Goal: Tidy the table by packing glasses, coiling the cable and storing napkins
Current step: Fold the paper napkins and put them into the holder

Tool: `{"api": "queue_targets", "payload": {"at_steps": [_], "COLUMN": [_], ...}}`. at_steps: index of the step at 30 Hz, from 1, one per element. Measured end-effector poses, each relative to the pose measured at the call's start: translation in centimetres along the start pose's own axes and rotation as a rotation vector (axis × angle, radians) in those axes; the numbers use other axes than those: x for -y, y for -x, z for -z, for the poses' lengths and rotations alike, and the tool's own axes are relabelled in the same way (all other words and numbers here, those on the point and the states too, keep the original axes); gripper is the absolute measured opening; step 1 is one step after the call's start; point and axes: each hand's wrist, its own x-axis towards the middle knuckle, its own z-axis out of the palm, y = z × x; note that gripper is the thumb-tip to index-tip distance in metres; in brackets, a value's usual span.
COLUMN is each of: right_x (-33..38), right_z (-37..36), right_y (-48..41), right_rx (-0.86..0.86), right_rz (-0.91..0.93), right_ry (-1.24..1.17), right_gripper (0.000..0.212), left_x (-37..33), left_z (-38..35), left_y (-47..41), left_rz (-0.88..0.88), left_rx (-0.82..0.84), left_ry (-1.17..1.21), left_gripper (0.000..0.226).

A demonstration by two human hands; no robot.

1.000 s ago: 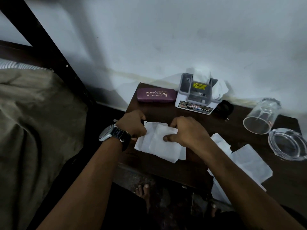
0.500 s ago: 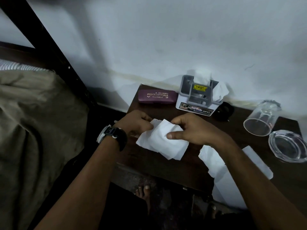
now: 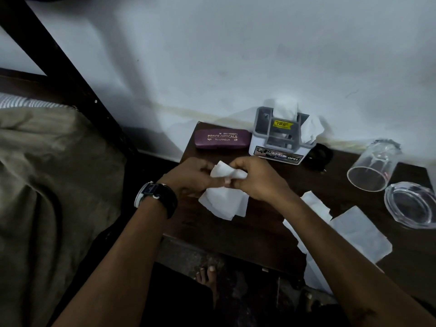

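My left hand (image 3: 188, 177) and right hand (image 3: 256, 178) both pinch the top of a white folded paper napkin (image 3: 224, 201), raised just above the dark wooden surface (image 3: 247, 232) with its lower part hanging down. Behind my hands lie the maroon hard-shell glasses case (image 3: 221, 138) and the grey plastic napkin holder (image 3: 278, 140), white napkins sticking out of its top. More loose white napkins (image 3: 358, 230) lie by my right forearm, near a clear drinking glass on its side (image 3: 372, 169).
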Motion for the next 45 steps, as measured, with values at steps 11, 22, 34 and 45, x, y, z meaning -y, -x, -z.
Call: {"api": "queue_targets", "payload": {"at_steps": [11,22,34,45], "right_x": [-0.1,1.9,1.3,-0.7], "right_z": [0.7,3.6,5.4,8.6], "right_y": [0.3,3.9,4.4,5.4], "right_rx": [-0.047,0.140,-0.114,-0.312], "right_rz": [-0.090,-0.164,-0.262,-0.177], "right_ry": [-0.300,-1.052,-0.741,-0.612], "right_gripper": [0.058,0.051,0.019,0.046], "left_x": [-0.4,-3.3,-6.0,-8.4], "left_z": [0.4,-0.7,-4.4,-5.2], "left_y": [-0.2,1.4,0.5,0.2], "left_rz": [-0.025,-0.124,-0.174,-0.209], "left_rx": [-0.086,-0.026,-0.204,-0.035], "left_ry": [0.154,0.739,0.560,0.733], "left_gripper": [0.046,0.040,0.061,0.053]}}
